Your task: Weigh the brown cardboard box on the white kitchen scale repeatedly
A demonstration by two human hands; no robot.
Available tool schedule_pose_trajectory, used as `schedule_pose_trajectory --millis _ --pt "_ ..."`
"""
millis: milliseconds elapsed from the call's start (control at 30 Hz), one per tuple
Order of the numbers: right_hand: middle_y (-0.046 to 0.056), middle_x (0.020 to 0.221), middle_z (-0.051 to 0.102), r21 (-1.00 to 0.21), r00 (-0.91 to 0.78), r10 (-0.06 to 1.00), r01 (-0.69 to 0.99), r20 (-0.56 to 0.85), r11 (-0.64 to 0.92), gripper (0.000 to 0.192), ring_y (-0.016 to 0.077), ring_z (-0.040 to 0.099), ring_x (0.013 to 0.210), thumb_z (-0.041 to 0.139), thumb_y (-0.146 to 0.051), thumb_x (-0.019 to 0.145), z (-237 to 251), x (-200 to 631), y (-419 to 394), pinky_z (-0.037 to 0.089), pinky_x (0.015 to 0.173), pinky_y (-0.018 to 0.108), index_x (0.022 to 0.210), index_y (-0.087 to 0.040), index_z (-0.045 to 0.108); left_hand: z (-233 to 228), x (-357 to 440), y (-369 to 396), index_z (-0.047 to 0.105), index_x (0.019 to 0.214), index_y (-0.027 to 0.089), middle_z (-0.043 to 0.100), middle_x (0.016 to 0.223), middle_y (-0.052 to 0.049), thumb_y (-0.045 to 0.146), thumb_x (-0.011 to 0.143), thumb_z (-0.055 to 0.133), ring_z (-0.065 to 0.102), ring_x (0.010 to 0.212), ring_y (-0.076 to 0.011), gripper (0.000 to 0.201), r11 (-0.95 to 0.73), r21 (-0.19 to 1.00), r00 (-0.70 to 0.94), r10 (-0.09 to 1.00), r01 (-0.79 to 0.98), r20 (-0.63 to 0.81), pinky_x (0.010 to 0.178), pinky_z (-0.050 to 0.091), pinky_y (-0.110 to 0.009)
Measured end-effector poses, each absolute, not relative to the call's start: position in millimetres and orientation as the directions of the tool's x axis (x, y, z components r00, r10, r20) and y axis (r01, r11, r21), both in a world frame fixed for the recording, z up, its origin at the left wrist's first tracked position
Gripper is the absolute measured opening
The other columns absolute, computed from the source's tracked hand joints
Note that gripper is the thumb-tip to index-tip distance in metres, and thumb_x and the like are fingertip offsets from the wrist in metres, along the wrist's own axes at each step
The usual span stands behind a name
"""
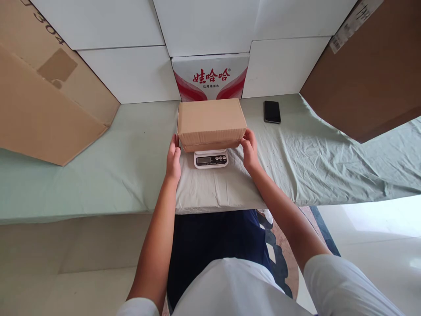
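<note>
Box (pixel 212 120) is covering most of the scale (pixel 211 159), leaving its front panel showing; whether its full weight is resting there, I cannot tell. Just left of the scale, the left hand (pixel 174 160) is pressing on the box's end, fingers close together. To its right, the right hand (pixel 249 149) is clamping the near corner, fingers bent. Phone (pixel 272 112) is lying beyond and right of the scale; a printed carton (pixel 212 79) is standing behind it.

Pictured: two bare hands (pixel 173 160) (pixel 250 151), one oblong tan cardboard box (pixel 212 118). One white plastic scale (pixel 211 160), one rectangular black phone (pixel 272 112).
</note>
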State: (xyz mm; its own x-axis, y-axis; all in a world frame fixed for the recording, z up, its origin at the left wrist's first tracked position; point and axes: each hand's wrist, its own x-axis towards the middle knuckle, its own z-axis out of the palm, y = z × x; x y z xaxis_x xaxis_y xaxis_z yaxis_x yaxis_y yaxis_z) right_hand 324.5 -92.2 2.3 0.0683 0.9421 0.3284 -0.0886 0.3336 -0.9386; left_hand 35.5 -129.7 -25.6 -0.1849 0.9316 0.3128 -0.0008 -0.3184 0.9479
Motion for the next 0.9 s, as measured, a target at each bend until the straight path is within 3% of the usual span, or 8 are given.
schedule_pose_trajectory --millis 900 --pt "0.002 0.134 0.065 -0.947 0.076 0.952 -0.098 0.298 0.305 0.032 0.0274 0.057 0.127 0.058 -0.046 0.087 -2.1 324.8 -89.4 0.047 0.112 0.052 0.116 -0.033 0.06 -24.0 38.2 -129.7 0.046 0.159 0.032 0.037 0.174 -0.006 0.073 0.092 0.056 0.029 0.164 -0.0284 0.079 -0.304 0.953 -0.178 0.937 0.006 0.3 0.136 0.024 -0.045"
